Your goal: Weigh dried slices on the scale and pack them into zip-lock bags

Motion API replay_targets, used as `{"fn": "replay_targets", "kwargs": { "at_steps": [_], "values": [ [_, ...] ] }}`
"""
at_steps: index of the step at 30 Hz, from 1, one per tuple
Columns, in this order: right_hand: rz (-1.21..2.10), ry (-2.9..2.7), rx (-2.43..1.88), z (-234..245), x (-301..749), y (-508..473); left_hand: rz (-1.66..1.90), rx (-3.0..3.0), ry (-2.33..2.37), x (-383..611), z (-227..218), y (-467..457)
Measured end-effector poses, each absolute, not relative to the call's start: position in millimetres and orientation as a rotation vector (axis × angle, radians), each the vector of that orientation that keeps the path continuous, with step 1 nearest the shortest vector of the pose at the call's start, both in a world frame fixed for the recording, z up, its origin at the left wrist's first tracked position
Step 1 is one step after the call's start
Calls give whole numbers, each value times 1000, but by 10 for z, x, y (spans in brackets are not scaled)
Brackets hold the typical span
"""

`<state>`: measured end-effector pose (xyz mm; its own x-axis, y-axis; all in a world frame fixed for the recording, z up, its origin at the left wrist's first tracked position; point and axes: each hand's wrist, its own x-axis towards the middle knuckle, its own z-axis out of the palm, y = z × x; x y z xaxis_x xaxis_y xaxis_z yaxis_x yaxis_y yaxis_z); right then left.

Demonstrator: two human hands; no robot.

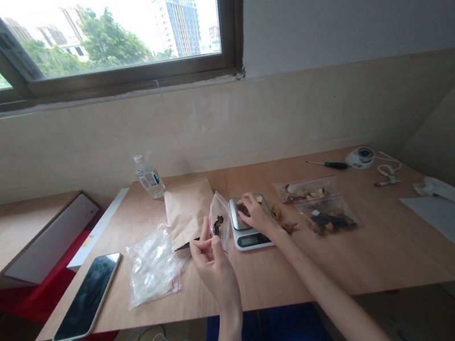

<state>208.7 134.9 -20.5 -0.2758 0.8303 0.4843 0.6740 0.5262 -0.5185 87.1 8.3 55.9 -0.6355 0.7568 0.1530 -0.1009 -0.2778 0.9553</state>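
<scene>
My left hand [213,256] pinches a small clear zip bag [222,211] by its edge. Dark, shrivelled dried pieces [218,225] show inside that bag. Over the metal plate of a small digital scale [252,241], my right hand [256,215] curls its fingers round a dark brown dried piece [243,209]. A pale bit [259,199] lies on the plate behind the fingers. Right of the scale, tan dried pieces [289,227] rest on the table, partly behind my right wrist.
Two filled zip bags, one with pale pieces [306,189] and one with dark pieces [327,215], lie to the right. On the left are empty plastic bags [154,265], a brown paper bag [188,211], a water bottle [149,177] and a phone [87,296]. A screwdriver [335,165] lies by a white camera [360,158].
</scene>
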Motion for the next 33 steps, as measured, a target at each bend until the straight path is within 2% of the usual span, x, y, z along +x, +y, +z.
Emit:
{"fn": "replay_targets", "kwargs": {
  "at_steps": [5, 9, 12, 15, 22, 27, 31, 33],
  "values": [
    [549, -1592, -1161, -58, 2101, 1260, 1945, 843, 1438, 870, 515, 97],
    [1141, -1168, -918, 318, 1975, 1001, 1915, 892, 1427, 906, 480, 98],
    [1399, -1122, -791, 609, 1864, 801, 1901, 944, 1408, 948, 484, 87],
    [1535, -1252, -867, 756, 1823, 692, 1911, 957, 1424, 966, 496, 81],
    [1269, -1521, -1143, 682, 1916, 701, 1981, 886, 1466, 937, 475, 84],
    [1162, -1828, -1087, 734, 1832, 637, 1947, 908, 1329, 994, 484, 58],
    [1173, -1744, -988, 752, 1802, 667, 1954, 886, 1341, 1013, 503, 48],
    [1018, -1692, -963, 660, 1887, 782, 1978, 868, 1372, 994, 501, 54]
  ]
}}
